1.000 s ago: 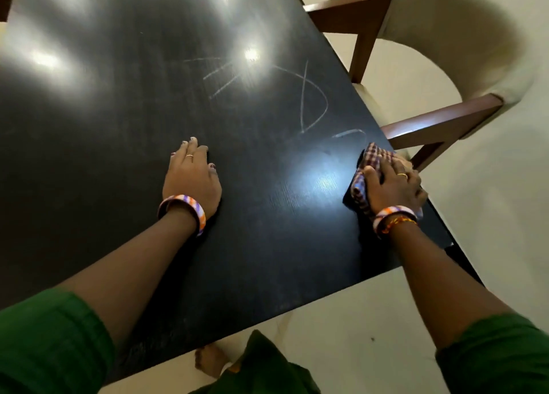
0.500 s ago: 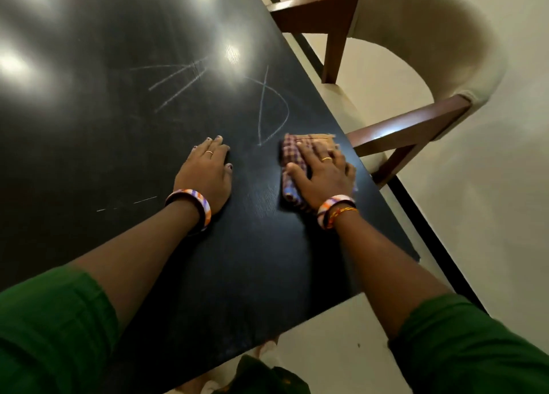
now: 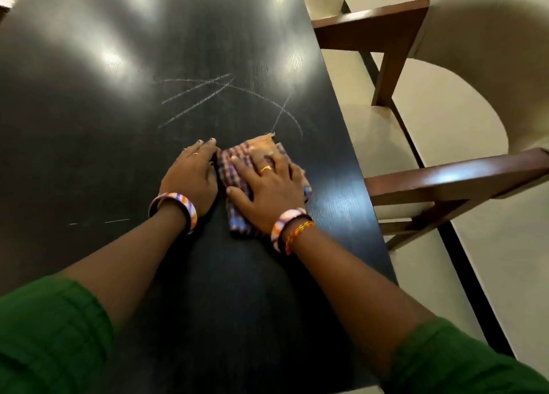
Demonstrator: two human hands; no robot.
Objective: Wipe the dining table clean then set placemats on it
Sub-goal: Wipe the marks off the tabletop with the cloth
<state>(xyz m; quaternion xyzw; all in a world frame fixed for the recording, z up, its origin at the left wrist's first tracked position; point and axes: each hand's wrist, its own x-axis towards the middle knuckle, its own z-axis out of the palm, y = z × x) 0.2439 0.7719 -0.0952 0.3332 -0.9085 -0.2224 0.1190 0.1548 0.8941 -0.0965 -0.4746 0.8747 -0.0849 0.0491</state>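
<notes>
A glossy black dining table fills most of the view. White chalk-like scribbles cross its surface just beyond my hands, and two short marks lie to the left. My right hand presses flat, fingers spread, on a folded checked cloth lying on the table. My left hand rests flat on the tabletop right beside the cloth, touching its left edge. No placemats are in view.
A wooden armchair with a cream seat and curved cream back stands along the table's right edge. Pale floor with a dark strip runs beneath it. The table's near edge is by my body.
My right hand has slid the cloth leftward from the table's right edge until it sits against my left hand. The left hand has stayed flat in place.
</notes>
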